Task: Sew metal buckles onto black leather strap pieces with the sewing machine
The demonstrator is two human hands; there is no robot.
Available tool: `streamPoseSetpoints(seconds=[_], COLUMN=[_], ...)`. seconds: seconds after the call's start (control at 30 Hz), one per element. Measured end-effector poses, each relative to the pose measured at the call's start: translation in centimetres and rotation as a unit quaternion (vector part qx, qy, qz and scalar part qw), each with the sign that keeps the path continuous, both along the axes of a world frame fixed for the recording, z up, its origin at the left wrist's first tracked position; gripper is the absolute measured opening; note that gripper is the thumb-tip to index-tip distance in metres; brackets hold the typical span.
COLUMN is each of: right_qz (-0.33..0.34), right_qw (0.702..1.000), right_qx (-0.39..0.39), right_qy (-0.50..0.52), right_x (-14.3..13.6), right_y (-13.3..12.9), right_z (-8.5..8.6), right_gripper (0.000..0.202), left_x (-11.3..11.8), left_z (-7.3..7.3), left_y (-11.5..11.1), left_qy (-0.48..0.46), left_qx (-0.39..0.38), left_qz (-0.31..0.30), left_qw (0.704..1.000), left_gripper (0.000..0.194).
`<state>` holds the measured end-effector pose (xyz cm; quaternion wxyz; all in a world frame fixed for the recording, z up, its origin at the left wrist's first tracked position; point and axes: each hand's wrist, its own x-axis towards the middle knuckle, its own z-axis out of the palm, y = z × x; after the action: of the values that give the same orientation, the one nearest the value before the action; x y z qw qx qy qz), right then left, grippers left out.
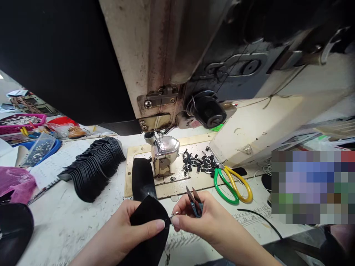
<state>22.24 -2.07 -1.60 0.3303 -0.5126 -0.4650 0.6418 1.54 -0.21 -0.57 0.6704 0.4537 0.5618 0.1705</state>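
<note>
White worktable (63, 218), marked with a printed ruler scale, sewing machine (166, 159) standing on it beyond my hands.

Item: left hand (129, 231), mine. Clamped on a black piece (149, 210), thumb flat on its face, near the right-hand edge.

Item: right hand (208, 220), mine. Thumb and fingertips together at a small metal ring (175, 213); snips (196, 207) tucked in the same grip, blades apart and pointing away from me.

Item, position: the black piece lies before me, to the left of my right hand, its long axis running roughly away from my body, peaked at the far end. The ring sits at its right edge, just beyond my left thumbtip, between the two hands. Right hand nearer the ring; left hand the nearer to the piece's body. Whether the ring is fastened to it, I cannot tell.

Outward: one black strip (142, 175) left of the machine's post; small black tabs with metal rings (201, 163), heaped right of it; scissors (217, 185), green and yellow handles, beside the heap; one row of overlapping black pieces (95, 168), far left.
</note>
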Motion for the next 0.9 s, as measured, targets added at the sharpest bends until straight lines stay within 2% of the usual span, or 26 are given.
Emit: streamPoseSetpoints(seconds=[0.2,0.4,0.67,0.8,0.9], right_qz=[0.021,0.014,0.018,0.0,-0.015], right_qw=[1.0,0.999,0.999,0.999,0.998], right_qx=[0.002,-0.02,-0.037,-0.029,-0.008], right_qy=[0.021,0.021,0.014,0.023,0.052], right_x=[0.1,-0.2,-0.3,-0.6,-0.8], right_y=[0.5,0.5,0.8,1.3,2.3], right_z=[0.2,0.2,0.7,1.2,1.8], right_gripper=[0.01,0.01,0.01,0.012,0.014], left_x=[-0.2,0.0,-0.1,0.1,0.0], left_z=[0.0,0.2,0.2,0.8,1.6], left_y=[0.2,0.0,-0.1,0.4,1.8], left_qy=[-0.023,-0.019,0.031,0.044,0.021], left_qx=[0.002,0.005,0.028,0.052,0.053], left_qz=[-0.026,0.023,0.052,0.05,0.059], left_qw=[0.999,1.0,0.998,0.996,0.997], left_gripper=[0.034,0.035,0.043,0.037,0.035])
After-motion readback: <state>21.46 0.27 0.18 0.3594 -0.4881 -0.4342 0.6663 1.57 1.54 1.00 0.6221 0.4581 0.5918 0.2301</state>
